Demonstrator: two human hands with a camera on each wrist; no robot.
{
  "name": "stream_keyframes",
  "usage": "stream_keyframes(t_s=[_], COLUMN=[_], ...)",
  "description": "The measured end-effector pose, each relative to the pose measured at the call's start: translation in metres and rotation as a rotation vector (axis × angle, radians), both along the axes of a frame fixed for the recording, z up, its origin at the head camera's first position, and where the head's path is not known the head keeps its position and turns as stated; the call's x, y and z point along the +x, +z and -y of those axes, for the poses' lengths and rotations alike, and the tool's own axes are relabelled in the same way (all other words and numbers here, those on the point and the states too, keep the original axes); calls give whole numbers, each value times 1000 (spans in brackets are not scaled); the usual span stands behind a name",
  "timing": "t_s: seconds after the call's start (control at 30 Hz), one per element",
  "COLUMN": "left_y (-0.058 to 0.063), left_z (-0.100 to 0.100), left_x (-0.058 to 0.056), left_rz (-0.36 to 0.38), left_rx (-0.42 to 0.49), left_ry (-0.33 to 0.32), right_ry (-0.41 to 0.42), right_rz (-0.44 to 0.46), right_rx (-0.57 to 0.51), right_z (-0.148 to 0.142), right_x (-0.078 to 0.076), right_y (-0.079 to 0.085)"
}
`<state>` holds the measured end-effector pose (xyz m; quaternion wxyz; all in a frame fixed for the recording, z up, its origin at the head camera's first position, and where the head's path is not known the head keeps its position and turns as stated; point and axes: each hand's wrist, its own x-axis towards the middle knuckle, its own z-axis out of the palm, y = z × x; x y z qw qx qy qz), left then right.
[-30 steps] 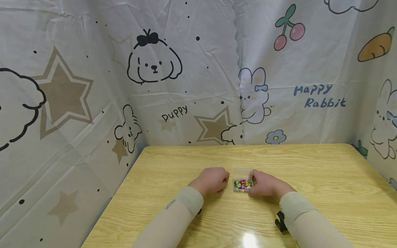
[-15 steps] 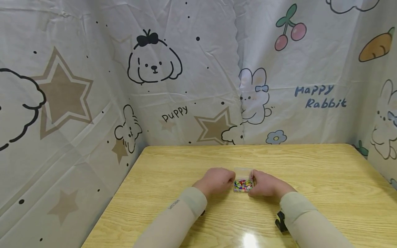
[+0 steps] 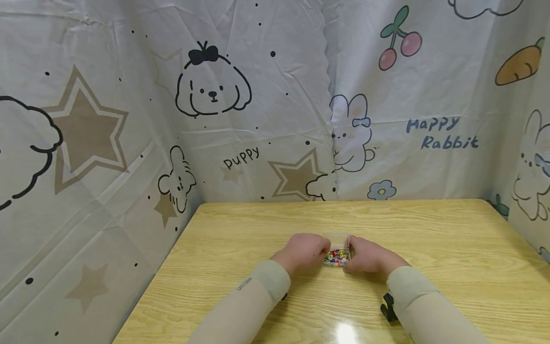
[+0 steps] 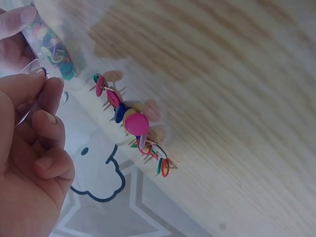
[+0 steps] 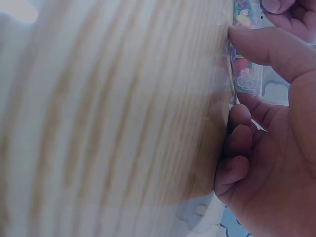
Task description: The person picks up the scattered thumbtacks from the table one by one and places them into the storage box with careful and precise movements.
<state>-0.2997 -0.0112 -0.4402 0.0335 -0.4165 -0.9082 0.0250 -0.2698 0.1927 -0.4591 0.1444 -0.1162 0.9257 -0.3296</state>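
Cartoon-printed cloth [image 3: 296,28] hangs behind a wood-grain table [image 3: 240,222], where an open clear box [image 3: 334,265] of colourful thumbtacks [image 3: 337,257] sits between the left hand [image 3: 304,251] and the right hand [image 3: 367,255]. Its side is gripped by the right hand; the left hand, opposite, pinches a tiny dark piece [image 4: 44,72], with loose tacks [image 4: 137,123] lying in a row nearby.

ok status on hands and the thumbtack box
Left hand at open thumbtack box, pinching apparent thumbtack. Right hand gripping box. Loose thumbtacks on table; nothing visibly blocking.
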Motion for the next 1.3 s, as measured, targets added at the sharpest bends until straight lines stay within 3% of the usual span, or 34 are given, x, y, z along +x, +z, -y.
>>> stream_keyframes(t_s=[0.5, 0.8, 1.3], left_y=[-2, -3, -5], left_z=[-6, 10, 31], left_x=[1, -5, -7], left_rz=[11, 188, 126], left_rx=[-59, 100, -12], left_ry=[-13, 29, 31], right_ry=[2, -15, -39], right_rz=[1, 18, 34], right_rx=[-12, -5, -7], right_z=[0, 0, 4], right_x=[0, -2, 2], right_y=[-1, -2, -1])
